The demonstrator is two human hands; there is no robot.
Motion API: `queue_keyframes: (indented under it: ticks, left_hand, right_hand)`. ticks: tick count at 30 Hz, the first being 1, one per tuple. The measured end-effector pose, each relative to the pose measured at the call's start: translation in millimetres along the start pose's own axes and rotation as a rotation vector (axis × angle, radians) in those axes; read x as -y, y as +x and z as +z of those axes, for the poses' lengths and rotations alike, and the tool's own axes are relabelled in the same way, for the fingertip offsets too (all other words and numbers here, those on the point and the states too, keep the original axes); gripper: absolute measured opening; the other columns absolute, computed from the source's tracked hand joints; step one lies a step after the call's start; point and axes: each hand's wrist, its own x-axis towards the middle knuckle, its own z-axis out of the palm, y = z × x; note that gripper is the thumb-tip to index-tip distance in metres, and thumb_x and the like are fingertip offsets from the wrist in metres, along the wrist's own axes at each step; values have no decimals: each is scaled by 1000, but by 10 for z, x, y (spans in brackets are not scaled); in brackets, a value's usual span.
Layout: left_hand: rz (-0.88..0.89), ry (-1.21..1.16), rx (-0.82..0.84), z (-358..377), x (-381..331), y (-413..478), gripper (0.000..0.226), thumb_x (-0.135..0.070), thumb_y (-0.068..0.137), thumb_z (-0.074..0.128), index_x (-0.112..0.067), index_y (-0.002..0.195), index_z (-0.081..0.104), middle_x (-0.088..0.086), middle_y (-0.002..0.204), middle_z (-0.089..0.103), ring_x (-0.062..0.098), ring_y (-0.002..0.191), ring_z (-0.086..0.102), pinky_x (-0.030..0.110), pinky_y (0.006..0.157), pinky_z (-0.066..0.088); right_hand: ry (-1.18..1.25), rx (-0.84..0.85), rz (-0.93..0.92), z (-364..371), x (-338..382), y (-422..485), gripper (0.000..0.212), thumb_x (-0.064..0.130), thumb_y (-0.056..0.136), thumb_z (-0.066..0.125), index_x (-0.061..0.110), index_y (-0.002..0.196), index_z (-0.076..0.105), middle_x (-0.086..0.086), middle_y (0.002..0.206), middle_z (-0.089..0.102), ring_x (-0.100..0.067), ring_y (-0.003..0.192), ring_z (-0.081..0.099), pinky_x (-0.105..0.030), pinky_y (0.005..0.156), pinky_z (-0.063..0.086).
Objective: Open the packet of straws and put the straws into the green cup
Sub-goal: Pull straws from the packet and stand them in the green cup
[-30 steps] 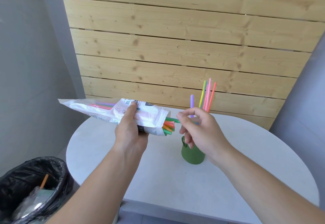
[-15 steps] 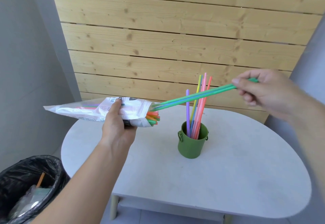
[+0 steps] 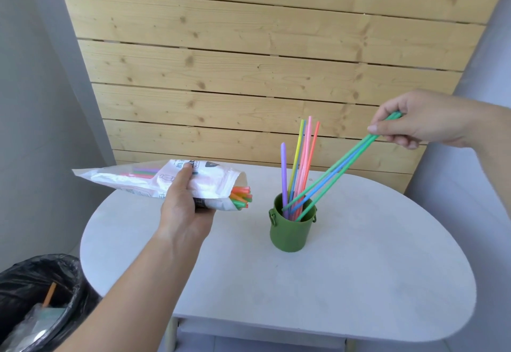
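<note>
1. Your left hand [image 3: 184,207] is wrapped around the packet of straws [image 3: 154,181], its fingers closed on the plastic, holding it roughly level above the left part of the worktop [image 3: 359,282].
2. The packet's open mouth faces right, toward the green cup [image 3: 291,234], and orange and green straw ends [image 3: 241,197] stick out of it.
3. Your right hand [image 3: 420,119] is up at the right, its fingers pinched on the top ends of a few green and blue straws [image 3: 331,174].
4. Those straws slant down to the left, with their lower ends inside the cup's rim.
5. The cup stands upright near the middle of the worktop, already holding purple, yellow, pink and orange straws [image 3: 301,163].
6. A black-lined bin [image 3: 36,296] sits on the floor at lower left.
</note>
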Motion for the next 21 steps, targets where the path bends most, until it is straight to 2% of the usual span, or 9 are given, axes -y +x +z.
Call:
queue_keyframes:
  ticks: [3,8,12,17,21]
  left_hand:
    - [2,0,-3,1,12,-6,29,-26,102,68,-15,129,67,4,120,75,22,108,75,40,93,61]
    - [-6,-6,-6,1,53,5,23,-25,102,68,-14,123,67,7,121,75,24,117,75,43,100,59]
    - [1,-11,6,14,65,16,24,-25,102,67,-13,123,66,8,123,75,25,121,73,44,103,58]
    - [-14,10,16,21,90,34,17,-24,103,66,-14,117,67,4,103,77,22,99,76,41,91,61]
    - [-20,11,3,20,93,54,15,-24,102,68,-13,113,68,4,102,77,23,99,76,41,90,61]
  right_hand:
    - [-64,0,-15,94,49,68,18,22,89,74,4,88,71,3,53,57,-10,44,47,-26,47,42]
    - [4,-12,-70,281,187,234,17,22,88,75,7,90,67,7,45,54,-7,39,45,-22,42,40]
    - [18,-15,-119,463,298,383,18,24,89,74,10,96,64,-4,61,57,-17,50,44,-26,45,38]
    - [-73,11,-134,686,364,505,18,24,93,69,13,102,58,-8,70,62,-20,53,46,-27,48,39]
    - [-183,46,-132,773,370,509,18,32,95,64,18,105,60,-7,78,67,-20,58,54,-27,54,45]
